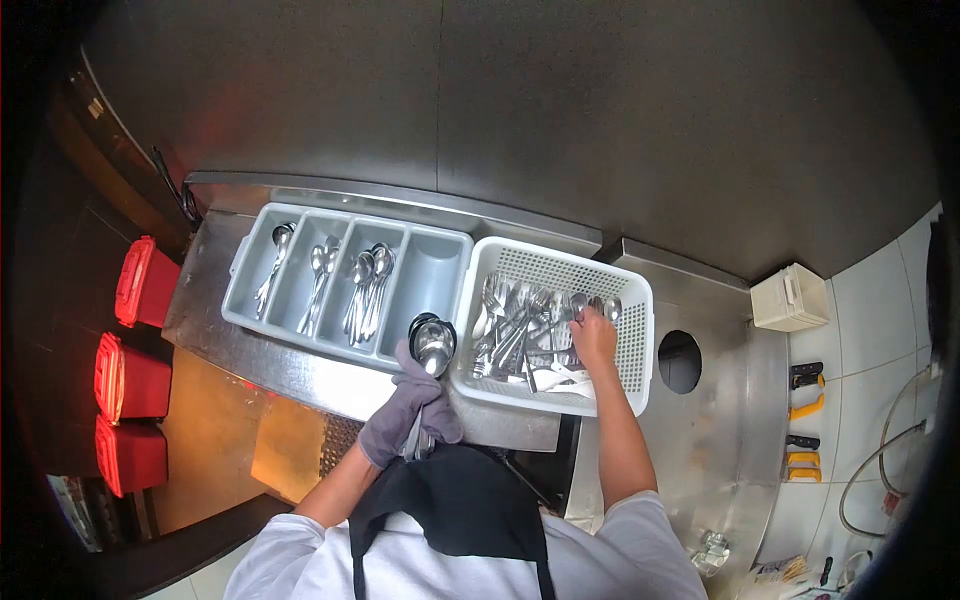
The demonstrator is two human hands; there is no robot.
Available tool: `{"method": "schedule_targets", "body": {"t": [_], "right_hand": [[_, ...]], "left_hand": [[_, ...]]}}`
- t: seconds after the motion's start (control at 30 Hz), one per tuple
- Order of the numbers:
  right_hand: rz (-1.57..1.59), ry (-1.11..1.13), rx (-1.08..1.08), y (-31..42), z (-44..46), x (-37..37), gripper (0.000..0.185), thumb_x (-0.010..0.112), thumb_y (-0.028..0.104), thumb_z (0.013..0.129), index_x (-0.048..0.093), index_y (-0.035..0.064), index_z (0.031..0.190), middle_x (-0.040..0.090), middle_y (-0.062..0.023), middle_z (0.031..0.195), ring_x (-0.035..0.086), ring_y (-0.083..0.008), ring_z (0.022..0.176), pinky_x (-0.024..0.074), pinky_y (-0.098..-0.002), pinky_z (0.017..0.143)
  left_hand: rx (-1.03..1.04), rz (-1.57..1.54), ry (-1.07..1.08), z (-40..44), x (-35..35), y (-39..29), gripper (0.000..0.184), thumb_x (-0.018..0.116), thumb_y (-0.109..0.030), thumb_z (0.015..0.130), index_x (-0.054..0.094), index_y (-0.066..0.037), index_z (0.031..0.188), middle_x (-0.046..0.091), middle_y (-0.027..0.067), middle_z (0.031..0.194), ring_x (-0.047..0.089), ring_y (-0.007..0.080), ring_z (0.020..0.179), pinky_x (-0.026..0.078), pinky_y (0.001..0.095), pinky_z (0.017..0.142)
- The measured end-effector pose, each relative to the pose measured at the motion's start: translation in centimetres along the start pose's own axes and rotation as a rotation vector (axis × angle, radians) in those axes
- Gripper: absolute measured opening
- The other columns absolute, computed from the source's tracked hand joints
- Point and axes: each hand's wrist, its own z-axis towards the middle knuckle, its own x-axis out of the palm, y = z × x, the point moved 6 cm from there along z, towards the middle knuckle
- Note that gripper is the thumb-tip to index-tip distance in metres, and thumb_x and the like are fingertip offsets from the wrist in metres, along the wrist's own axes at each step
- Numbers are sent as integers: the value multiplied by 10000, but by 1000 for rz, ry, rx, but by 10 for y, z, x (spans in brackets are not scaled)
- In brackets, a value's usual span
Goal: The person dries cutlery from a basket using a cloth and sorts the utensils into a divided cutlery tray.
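My left hand (410,410), in a grey glove, is wrapped round a bunch of large metal spoons (434,347), their bowls up and their handles hanging below the fist. It is in front of the grey cutlery tray (340,338), near its right end. My bare right hand (594,337) reaches into the white perforated basket (627,350), fingers pinched together among loose cutlery (520,325). Forks, spoons and some white pieces lie mixed there. Spoon bowls show just beyond my fingertips; what the fingers hold is hidden.
Three tray compartments hold spoons (368,290); the rightmost shows bare grey plastic. Right of the basket, the steel counter has a round dark hole (680,362). Red lidded containers (132,375) stand at left. A beige bin (791,298) and knives (806,375) are at right.
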Motion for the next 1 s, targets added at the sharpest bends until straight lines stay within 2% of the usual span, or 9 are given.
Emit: {"method": "schedule_targets", "body": {"t": [0.3, 0.33, 0.5, 0.53, 0.7, 0.8, 0.87, 0.93, 1.0], "right_hand": [[382, -311, -62, 66, 11, -78, 239, 787, 213, 855, 707, -11, 882, 681, -210, 752, 674, -411, 685, 514, -498, 664], [454, -271, -78, 77, 11, -86, 325, 775, 192, 881, 698, -27, 1107, 687, -172, 724, 669, -321, 573, 517, -442, 561], [977, 398, 137, 180, -51, -114, 658, 741, 131, 915, 433, -52, 1467, 651, -63, 684, 563, -101, 455, 425, -270, 377], [1021, 479, 110, 196, -64, -105, 662, 738, 148, 918, 431, -41, 1474, 665, -80, 688, 587, -117, 465, 456, -289, 407], [882, 490, -80, 238, -98, -78, 587, 746, 161, 924, 502, -73, 1404, 707, -63, 758, 646, -108, 533, 503, -248, 491], [861, 340, -120, 221, -90, -85, 368, 718, 191, 955, 661, -25, 1248, 718, -61, 779, 660, -88, 579, 501, -248, 516], [765, 191, -95, 179, -66, -69, 329, 733, 203, 927, 691, -2, 1181, 741, -110, 806, 699, -182, 593, 534, -317, 543], [372, -83, -263, 140, -42, -72, 237, 722, 177, 895, 724, 4, 1057, 747, -180, 852, 728, -327, 686, 567, -408, 625], [-45, 27, -133, 77, -20, -35, 203, 722, 201, 852, 751, 22, 942, 735, -221, 900, 711, -422, 804, 566, -490, 730]], "left_hand": [[4, -100, -155, 2, -1, 2, 154, 434, -183, 1066, 537, -80, 1115, 589, 63, 879, 574, 178, 758, 505, 319, 713], [13, -69, -220, 0, 0, 1, 186, 432, -203, 1078, 539, -80, 1167, 604, 70, 919, 593, 183, 795, 522, 317, 742], [92, -95, 181, 19, -4, 2, 456, 398, -437, 1097, 487, -91, 1380, 631, 83, 1113, 626, 179, 954, 532, 300, 888], [60, -181, 322, 23, 2, 1, 487, 380, -464, 1096, 478, -94, 1397, 632, 82, 1133, 627, 178, 958, 532, 299, 890], [3, -13, -24, 35, -30, 20, 659, 330, -616, 1055, 454, -101, 1446, 660, 92, 1161, 646, 184, 896, 551, 306, 850], [-13, -141, 191, 32, -19, 18, 419, 442, -404, 1079, 556, -54, 1279, 660, 57, 981, 653, 171, 885, 554, 316, 828], [-3, -247, 274, 24, -23, 21, 247, 509, -238, 1047, 598, -28, 1140, 635, 61, 922, 652, 177, 877, 556, 327, 816], [12, -79, -9, 10, -6, 9, 136, 529, -195, 1033, 591, -74, 1038, 611, 44, 902, 632, 141, 841, 536, 286, 781], [5, -48, -186, 7, -10, 5, 126, 536, -190, 1025, 590, -77, 1042, 621, 54, 910, 635, 150, 827, 537, 289, 773]]}}
